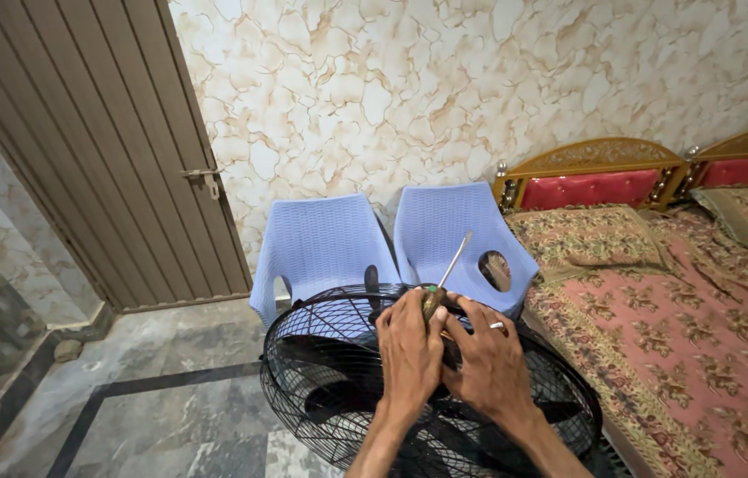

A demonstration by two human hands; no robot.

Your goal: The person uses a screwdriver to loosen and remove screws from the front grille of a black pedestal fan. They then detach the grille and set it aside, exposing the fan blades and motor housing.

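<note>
Head view, looking down at a black fan (pixel 329 389) lying tilted on the floor (pixel 161 416), its wire grille (pixel 303 354) facing up and dark blades (pixel 321 381) visible beneath the wires. Both hands meet at the upper middle of the grille. Left hand (pixel 409 354): grip closed around a screwdriver (pixel 443 281), fingers wrapped on the handle, of which only a green and dark portion shows above the fist; the metal shaft rises clear of the hand and points up and to the right, toward the chairs. The tip is off the fan. Right hand (pixel 490 367): lies just beside the left and touches it, fingers curled down onto the grille; a ring shows on one finger. Whether this grip pinches anything cannot be told, as the fingertips are hidden behind the left hand and the wires. Both forearms enter from the bottom edge. Surroundings: two light blue plastic chairs (pixel 391 243) stand side by side directly behind the fan, backs to a marble-patterned wall (pixel 444 88). A bed (pixel 683 319) with a red and gold floral cover and carved headboard (pixel 599 173) occupies the right side, its edge near the fan. A brown ribbed door (pixel 99 150) with a latch (pixel 204 180) stands at left. Floor is grey marble with dark inlaid lines.
</note>
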